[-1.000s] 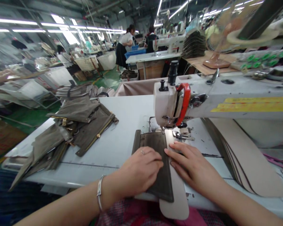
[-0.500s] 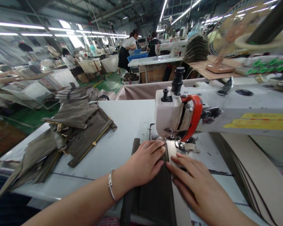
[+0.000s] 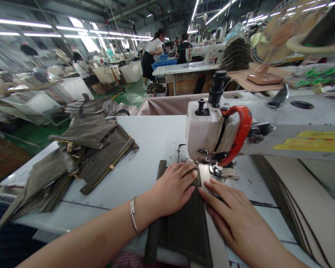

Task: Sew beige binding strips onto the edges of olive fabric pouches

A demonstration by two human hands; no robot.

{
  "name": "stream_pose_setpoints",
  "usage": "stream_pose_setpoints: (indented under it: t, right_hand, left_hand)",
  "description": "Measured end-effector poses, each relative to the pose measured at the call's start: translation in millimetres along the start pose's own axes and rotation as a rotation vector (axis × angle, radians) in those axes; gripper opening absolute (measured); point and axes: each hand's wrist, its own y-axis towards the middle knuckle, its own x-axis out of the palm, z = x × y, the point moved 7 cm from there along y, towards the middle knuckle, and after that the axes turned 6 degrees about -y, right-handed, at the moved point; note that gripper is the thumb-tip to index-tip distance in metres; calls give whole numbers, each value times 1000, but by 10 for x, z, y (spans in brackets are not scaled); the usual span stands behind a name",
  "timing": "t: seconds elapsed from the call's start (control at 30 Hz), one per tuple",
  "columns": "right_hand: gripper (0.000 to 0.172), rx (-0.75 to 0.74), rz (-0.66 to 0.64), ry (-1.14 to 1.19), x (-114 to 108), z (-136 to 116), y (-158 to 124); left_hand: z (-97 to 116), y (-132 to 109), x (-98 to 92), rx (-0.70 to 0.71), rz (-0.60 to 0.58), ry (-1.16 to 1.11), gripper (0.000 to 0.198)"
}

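Your left hand uncurled nearer the sewing machine, seemingly steadying the dark panel; your open right hand touched the pale strip.

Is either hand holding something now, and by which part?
Nothing is clearly gripped: the left hand rests on the far end of the dark olive rectangular fabric panel, the right hand on the pale beige strip.
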Motion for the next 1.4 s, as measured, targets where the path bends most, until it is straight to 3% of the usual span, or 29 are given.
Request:
stream_pose_setpoints:
  t: [0.37,0.47,0.53,0.6,0.7,0.8,1.03,1.4]
  right_hand:
    - [47,-27,25,-75,-9,-23,0]
    - [51,-87,66,-133,-65,-100,-104]
    - [51,-161,98,-164,-114,-176,-201]
    - [50,-215,127,-189,-162,-233,-277]
    - [50,-230,146,-206,-214,-259,-302]
    - [49,-229,145,-206,-233,-264,-266]
    - [56,-242,119,-249,-201,-277,-224]
    - [52,-209,137,-184,-233,-210,-203]
  left_hand:
    - [34,-44,-54,4,-15,-14,35]
    - [182,-262,-68,66,-86,-40,41]
    - [355,-494,-12,180,-112,-86,45]
    - [516,-718,28,305,-2,-103,29]
    - [586,-901,107,325,174,-92,12]
    - [586,-882,125,300,178,-83,10]
    - [544,-708,-46,218,-93,-94,25]
    - [452,-584,15,244,-46,-53,24]
